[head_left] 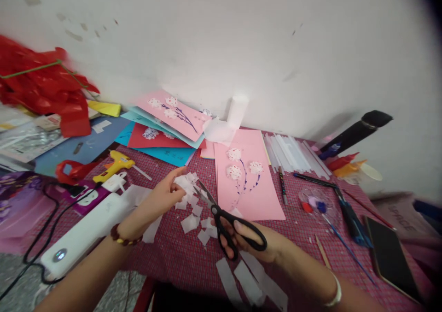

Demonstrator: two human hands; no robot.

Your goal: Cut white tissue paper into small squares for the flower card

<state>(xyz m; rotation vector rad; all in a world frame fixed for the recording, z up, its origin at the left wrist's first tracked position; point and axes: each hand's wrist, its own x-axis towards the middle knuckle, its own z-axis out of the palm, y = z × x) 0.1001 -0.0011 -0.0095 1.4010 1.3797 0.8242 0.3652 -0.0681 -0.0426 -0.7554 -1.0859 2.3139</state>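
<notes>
My left hand [165, 193] is at the pile of cut white paper [186, 190], with thin white paper between its thumb and forefinger. Where that paper ends and the loose pieces begin is hard to tell. In my right hand [241, 238] is a pair of black-handled scissors [221, 217], fingers through the loops. The blades stand parted, their tips close to the paper by my left fingers. Small white squares [190, 223] lie scattered under the scissors. Longer white paper strips [248, 279] lie at the table's near edge, below my right hand.
Beyond my hands lies a pink card with white flowers [248, 178]; more cards [169, 118] are stacked left of it. A yellow glue gun [115, 164], white power bank [83, 233] and cables are on the left. Glue sticks [290, 153], pens and a phone [390, 256] lie right.
</notes>
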